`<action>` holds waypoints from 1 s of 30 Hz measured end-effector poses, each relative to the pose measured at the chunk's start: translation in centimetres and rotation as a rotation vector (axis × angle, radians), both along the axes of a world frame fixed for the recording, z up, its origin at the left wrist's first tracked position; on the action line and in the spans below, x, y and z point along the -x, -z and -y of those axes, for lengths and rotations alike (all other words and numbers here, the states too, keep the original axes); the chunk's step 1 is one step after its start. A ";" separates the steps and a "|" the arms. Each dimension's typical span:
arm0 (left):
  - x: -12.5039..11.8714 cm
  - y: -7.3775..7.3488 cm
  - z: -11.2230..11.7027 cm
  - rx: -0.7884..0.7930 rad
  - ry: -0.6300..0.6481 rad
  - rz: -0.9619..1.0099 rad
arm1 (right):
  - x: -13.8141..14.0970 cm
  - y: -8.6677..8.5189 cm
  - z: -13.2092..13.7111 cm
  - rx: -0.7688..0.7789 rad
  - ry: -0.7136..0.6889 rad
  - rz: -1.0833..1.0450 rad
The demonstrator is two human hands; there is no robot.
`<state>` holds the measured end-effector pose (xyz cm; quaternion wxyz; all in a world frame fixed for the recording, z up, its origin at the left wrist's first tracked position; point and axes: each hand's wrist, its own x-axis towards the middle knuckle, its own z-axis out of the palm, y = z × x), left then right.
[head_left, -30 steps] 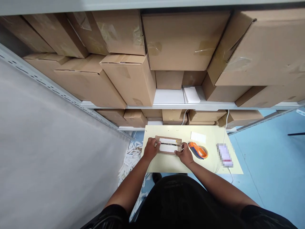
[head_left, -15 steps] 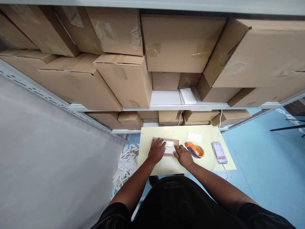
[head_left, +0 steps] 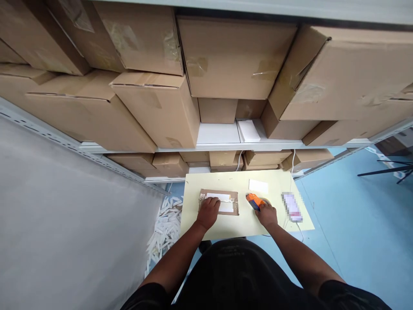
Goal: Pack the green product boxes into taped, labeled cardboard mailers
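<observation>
A small, flat cardboard package (head_left: 235,202) lies on the pale yellow table (head_left: 222,228). Clear tape crosses it, and two white paper pieces show on its top. My left hand (head_left: 209,212) rests on the package's left part, its fingers laid over the top. To the right, my right hand (head_left: 267,214) grips an orange and blue tape dispenser (head_left: 254,200), which is on the table. The hand hides part of the dispenser and its tape roll.
Behind the dispenser is a white card (head_left: 258,186). A pixelated phone-like object (head_left: 292,206) with a cable lies at the table's right. Shelves with cardboard boxes (head_left: 237,56) rise beyond the table. White paper strips (head_left: 165,221) cover the floor at left.
My right hand has left the package, moved right and taken hold of the tape dispenser. My left hand remains on the package. The view has shifted slightly.
</observation>
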<state>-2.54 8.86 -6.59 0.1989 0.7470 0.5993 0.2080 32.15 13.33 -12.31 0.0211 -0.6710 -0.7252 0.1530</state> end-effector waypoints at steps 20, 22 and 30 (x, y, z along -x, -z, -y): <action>1.7 -4.7 -2.1 0.343 -0.291 0.685 | 11.5 -13.8 -2.5 0.391 -0.189 -0.705; 2.0 -4.7 -2.2 0.407 -0.344 0.835 | 13.3 -13.8 -3.0 0.391 -0.224 -0.654; 2.4 -4.5 -2.1 0.490 -0.452 1.358 | 14.9 -13.5 -4.0 0.368 -0.273 -0.538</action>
